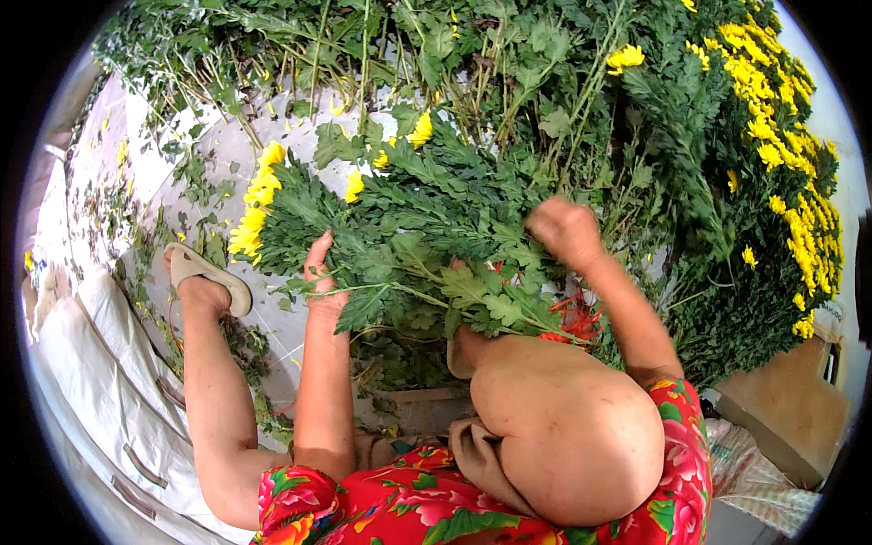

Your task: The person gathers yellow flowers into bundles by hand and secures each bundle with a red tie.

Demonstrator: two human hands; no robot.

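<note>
My left hand (323, 272) is wrapped around a leafy bunch of yellow chrysanthemums (422, 204), just behind the flower heads (255, 204), which point left. Leaves cover most of its fingers; the thumb shows. At the stem end of the bunch, on the right, my right hand (564, 231) is curled and slightly blurred; whether it grips anything cannot be told. Red ties (575, 317) lie by my right knee, below the stems. A loose leafy stem (436, 296) crosses the near side of the bunch.
Cut chrysanthemum stems (477, 75) are heaped across the far side. A large pile with yellow blooms (804, 177) stands at right, near a cardboard box (783, 402) and a woven sack (756, 470). Leaves and petals litter the tiled floor (272, 340). White sacks (102, 361) lie at left.
</note>
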